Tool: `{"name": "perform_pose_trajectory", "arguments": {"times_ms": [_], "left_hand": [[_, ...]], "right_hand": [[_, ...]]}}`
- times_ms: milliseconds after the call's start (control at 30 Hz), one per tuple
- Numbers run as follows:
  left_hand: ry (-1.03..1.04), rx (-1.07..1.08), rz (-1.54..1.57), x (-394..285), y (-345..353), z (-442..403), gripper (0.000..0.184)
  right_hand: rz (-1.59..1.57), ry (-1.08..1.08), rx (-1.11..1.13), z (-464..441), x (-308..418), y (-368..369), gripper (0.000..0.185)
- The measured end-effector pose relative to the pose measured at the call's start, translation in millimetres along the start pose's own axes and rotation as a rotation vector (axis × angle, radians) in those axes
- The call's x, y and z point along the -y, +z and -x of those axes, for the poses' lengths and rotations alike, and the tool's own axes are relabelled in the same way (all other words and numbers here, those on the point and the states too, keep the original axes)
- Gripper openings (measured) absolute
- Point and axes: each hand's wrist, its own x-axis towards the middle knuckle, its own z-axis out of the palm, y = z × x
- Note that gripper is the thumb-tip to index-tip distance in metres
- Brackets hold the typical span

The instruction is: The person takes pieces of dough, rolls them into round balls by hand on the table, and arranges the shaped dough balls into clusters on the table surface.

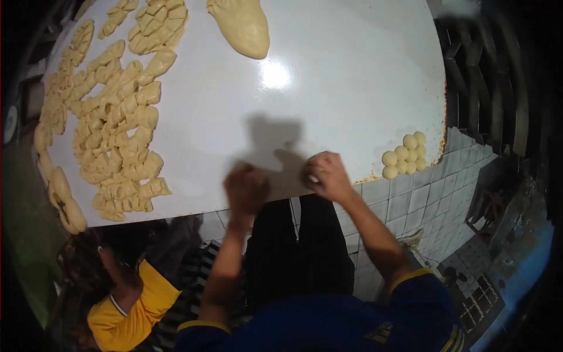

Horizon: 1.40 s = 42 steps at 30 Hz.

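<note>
My left hand (247, 189) is over the near edge of the white table (346, 76), its fingers curled downward and blurred by motion. Whatever lies under that palm is hidden. To its right, my right hand (329, 176) is cupped at the same edge, with a bit of pale dough (315, 178) showing between its curled fingers. Round dough balls (402, 153) stand grouped in short rows near the right corner of the table. Many cut dough pieces (120, 123) cover the left side, some clumped together.
A large smooth lump of dough (243, 29) lies at the far side of the table. Long dough rolls (61, 185) rest along the left edge. A person in a yellow shirt (138, 308) is at the lower left. White tiles (404, 202) adjoin the table's right side.
</note>
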Motion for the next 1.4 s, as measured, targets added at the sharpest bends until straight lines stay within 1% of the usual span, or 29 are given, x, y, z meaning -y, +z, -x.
{"name": "perform_pose_trajectory", "arguments": {"times_ms": [33,67,100,133,167,200,267,300,333,367,400,467,533,567,600,667,700,767,833,867,933,967,1067,1133,1200,1267,1300,1333,1400], "left_hand": [[-0.094,-0.029,-0.004,18,-7,0,0.046],[-0.223,0.072,-0.083,22,-31,-23,0.042],[-0.247,-0.014,-0.17,32,-25,-47,0.04],[-0.244,-0.013,-0.167,32,-11,-79,0.04],[-0.147,-0.098,-0.077,22,4,-112,0.04],[-0.057,-0.169,0.014,5,13,-123,0.04],[-0.159,-0.03,0.059,-39,19,-115,0.031],[-0.161,0.016,0.081,-48,21,-90,0.033],[-0.163,0.019,0.082,-47,15,-59,0.033],[-0.053,-0.018,0.058,-40,6,-29,0.036],[0.057,-0.054,0.034,-26,2,-10,0.039],[-0.193,0.036,0.102,28,-13,9,0.041],[-0.234,-0.034,-0.16,35,-31,-51,0.034],[-0.132,-0.112,-0.094,35,-15,-85,0.03],[-0.034,-0.185,-0.029,22,-1,-106,0.027],[-0.176,-0.021,0.027,-35,5,-124,0.019],[-0.142,-0.066,-0.001,-38,27,-98,0.022],[-0.06,-0.065,0.012,-42,20,-38,0.024],[0.026,-0.067,0.03,-30,3,-19,0.027],[-0.073,-0.002,0.012,-5,-13,-18,0.029],[-0.164,0.01,-0.112,29,-27,-38,0.028],[-0.142,-0.028,-0.106,29,-20,-65,0.026],[-0.124,-0.054,0.077,-19,1,-125,0.02],[-0.146,-0.01,0.051,-46,18,-98,0.02],[-0.049,-0.079,0.104,-59,21,-45,0.023],[-0.004,-0.054,0.009,-21,0,-14,0.023],[0.038,-0.025,-0.085,-3,-8,-7,0.023],[0.033,-0.022,-0.085,5,-11,-18,0.023],[-0.121,-0.025,-0.099,19,-14,-72,0.027]], "right_hand": [[0.044,0.013,-0.021,2,-27,-12,0.024],[0.083,0.032,-0.038,-1,-46,-16,0.022],[0.162,0.08,-0.155,-22,-46,-21,0.021],[0.246,0.118,-0.276,-55,-42,-22,0.021],[0.241,0.118,-0.344,-79,-41,-8,0.021],[0.156,0.127,-0.313,-97,-26,1,0.02],[0.011,0.131,-0.378,-88,-3,45,0.021],[0.011,0.132,-0.378,-72,11,42,0.021],[-0.045,0.097,-0.251,-49,27,35,0.022],[-0.099,0.057,-0.126,-36,30,26,0.023],[-0.099,0.057,-0.123,-25,14,16,0.023],[0.059,0.003,-0.126,1,-25,1,0.025],[0.27,0.081,-0.181,-38,-35,-16,0.023],[0.28,0.072,-0.302,-65,-36,-5,0.026],[0.282,0.072,-0.298,-81,-23,11,0.026],[0.093,0.138,-0.222,-98,0,35,0.022],[0.095,0.132,-0.224,-89,7,35,0.022],[-0.026,0.121,-0.071,-46,28,37,0.021],[0.018,0.054,-0.057,-11,2,16,0.022],[0.062,-0.013,-0.044,2,-10,2,0.023],[0.238,0.064,-0.09,-20,-41,-20,0.024],[0.313,0.06,-0.234,-50,-38,-20,0.026],[0.151,0.128,-0.308,-102,-18,25,0.023],[0.064,0.152,-0.262,-86,13,43,0.02],[0.016,0.159,-0.188,-42,22,41,0.018],[-0.033,0.09,-0.141,-4,9,16,0.02],[0.054,0.125,-0.123,-1,-11,0,0.022],[0.136,0.159,-0.099,-7,-31,-9,0.024],[0.265,0.122,-0.281,-59,-35,-13,0.025]]}}
